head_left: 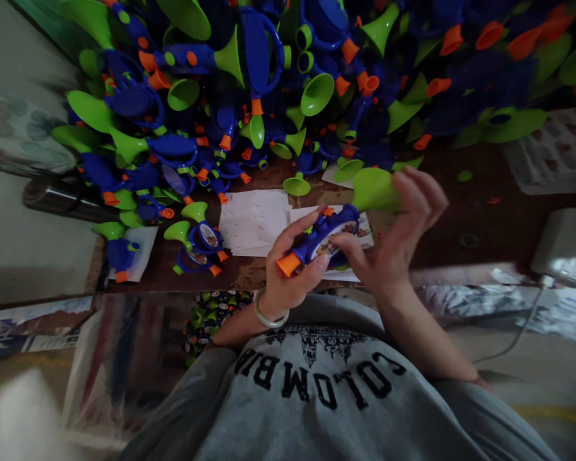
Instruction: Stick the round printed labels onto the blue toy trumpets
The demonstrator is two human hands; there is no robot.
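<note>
A blue toy trumpet (312, 246) with an orange mouthpiece and a flared green bell is tilted in front of my body. My left hand (290, 262) is closed around its mouthpiece end, with the thumb along the lower side. An oval picture label (333, 238) covers the trumpet's flat face. My right hand (393, 234) has its thumb on that label, while its other fingers are raised and apart beside the bell. Under the trumpet, a printed sheet (365, 232) lies partly hidden. Beside my left hand is a stack of white sheets (254, 221).
Many similar trumpets (259, 57) are heaped across the back of the brown table (441, 237). Two labelled trumpets (201, 246) lie at the left front. A dark cylinder (67, 198) is at the far left. At right are a white box (566, 246) with a cable and packed printed sheets (552, 150).
</note>
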